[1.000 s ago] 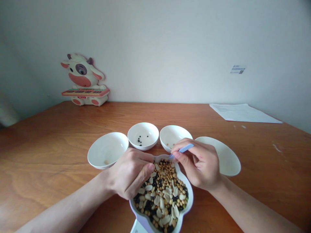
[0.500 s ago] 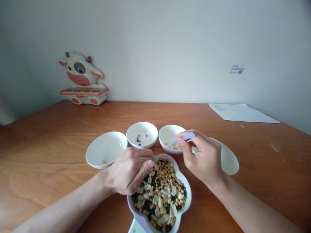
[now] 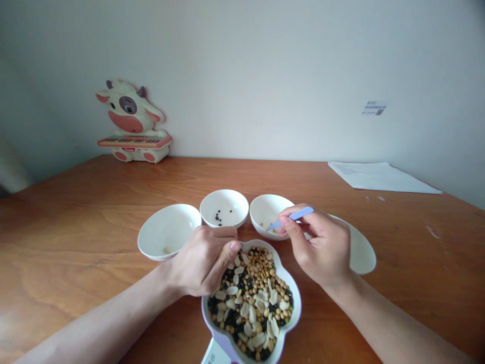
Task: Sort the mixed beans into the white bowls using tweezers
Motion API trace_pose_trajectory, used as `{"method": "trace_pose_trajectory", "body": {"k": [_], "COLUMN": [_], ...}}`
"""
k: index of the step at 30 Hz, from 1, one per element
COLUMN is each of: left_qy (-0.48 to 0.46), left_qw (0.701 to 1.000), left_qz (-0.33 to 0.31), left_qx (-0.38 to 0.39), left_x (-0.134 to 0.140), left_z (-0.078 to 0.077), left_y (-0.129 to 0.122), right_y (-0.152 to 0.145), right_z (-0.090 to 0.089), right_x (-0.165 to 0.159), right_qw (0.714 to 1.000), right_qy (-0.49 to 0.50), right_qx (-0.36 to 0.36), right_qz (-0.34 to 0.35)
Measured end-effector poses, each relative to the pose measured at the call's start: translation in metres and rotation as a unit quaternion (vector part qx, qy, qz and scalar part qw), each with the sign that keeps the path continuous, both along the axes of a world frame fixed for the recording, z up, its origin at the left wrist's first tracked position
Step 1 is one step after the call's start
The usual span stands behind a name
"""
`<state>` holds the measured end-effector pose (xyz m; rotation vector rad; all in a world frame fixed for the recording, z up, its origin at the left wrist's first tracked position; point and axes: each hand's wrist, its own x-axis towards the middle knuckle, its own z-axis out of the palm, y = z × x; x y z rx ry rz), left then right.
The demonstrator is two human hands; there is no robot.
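My left hand (image 3: 204, 260) is closed on the far left rim of a lilac, flower-shaped bowl (image 3: 297, 303). Peanuts, yellow soybeans and black beans fill that bowl, mixed together. Between the thumb and fingers of my right hand (image 3: 322, 247) is a pair of light purple tweezers (image 3: 301, 213). Their tips point down left, over the near part of a round white bowl (image 3: 265, 205) with a few pale yellow beans inside. I cannot make out whether the tips pinch a bean. Another white bowl (image 3: 224, 202) beside it contains several black beans.
At the left stands a white bowl (image 3: 162, 230) with a pale piece at its bottom. A further white bowl (image 3: 364, 250) is partly behind my right hand. A cow toy keyboard (image 3: 134, 141) and some papers (image 3: 382, 177) lie toward the back of the wooden table (image 3: 76, 227).
The tweezers' tips have shifted slightly nearer within the soybean bowl, and more of the tweezers shows. My left hand keeps its grip. The whole view has shifted slightly.
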<state>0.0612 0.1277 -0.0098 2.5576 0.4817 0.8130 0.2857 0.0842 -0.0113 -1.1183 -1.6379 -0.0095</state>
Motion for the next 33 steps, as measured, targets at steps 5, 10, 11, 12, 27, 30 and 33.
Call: {"method": "trace_pose_trajectory", "body": {"k": [5,10,11,12,27,30,33], "left_qy": [-0.001,0.005,0.005,0.004,-0.009,-0.013,-0.03], "left_qw": [1.0,1.0,1.0,1.0,1.0,1.0,0.999], "left_qz": [-0.005,-0.001,0.0,0.002,0.029,0.019,0.003], "left_qx": [0.0,0.005,0.006,0.006,0.003,-0.007,-0.017], "left_x": [-0.001,0.0,0.0,0.0,0.0,0.001,0.0], "left_z": [0.0,0.001,0.001,0.001,-0.001,0.0,0.0], "left_y": [0.0,0.0,0.0,0.0,0.0,-0.001,-0.001], "right_y": [0.004,0.009,0.009,0.008,-0.008,-0.01,-0.011], "right_z": [-0.003,-0.003,-0.003,-0.002,0.005,0.008,0.007], "right_x": [0.004,0.007,0.007,0.007,-0.012,-0.008,-0.013], "right_qw": [0.997,0.995,0.995,0.996,0.945,0.949,0.928], "right_qy": [-0.028,-0.046,-0.044,-0.039,-0.116,-0.082,-0.041], "right_qx": [0.007,-0.004,-0.003,-0.003,-0.114,-0.117,-0.142], "right_qz": [-0.066,-0.088,-0.085,-0.079,0.283,0.282,0.343]}}
